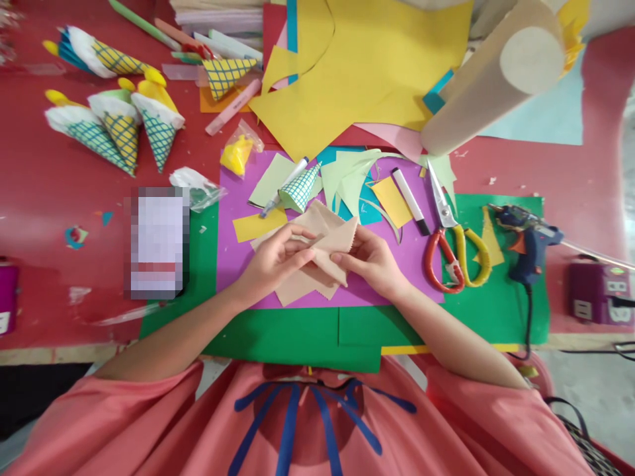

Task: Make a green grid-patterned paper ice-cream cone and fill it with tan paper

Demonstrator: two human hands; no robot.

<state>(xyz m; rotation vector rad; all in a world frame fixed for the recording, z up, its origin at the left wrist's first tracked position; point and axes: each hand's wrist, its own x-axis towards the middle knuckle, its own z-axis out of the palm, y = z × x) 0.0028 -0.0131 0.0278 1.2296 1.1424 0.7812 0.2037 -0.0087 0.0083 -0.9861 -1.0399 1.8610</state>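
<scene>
Both hands hold a folded piece of beige fabric (333, 246) with zigzag-cut edges. My left hand (285, 254) pinches its left side between thumb and fingers. On the right side, my right hand (373, 259) grips it, thumb on top and fingers behind. More beige fabric pieces (292, 289) lie beneath on the purple sheet (397, 284). Just beyond the hands are a small green-and-white checked paper cone (300, 188), a marker (285, 186), pale green scraps (350, 175) and a yellow paper square (391, 201). A second marker (411, 201) lies to their right.
Red-and-yellow-handled scissors (446, 231) and a blue glue gun (530, 241) with its cord lie at right. A tall cardboard tube (476, 92) stands behind. Finished-looking cones (114, 122) lie at upper left, above a blurred box-like object (157, 241). Yellow sheets (367, 59) cover the back.
</scene>
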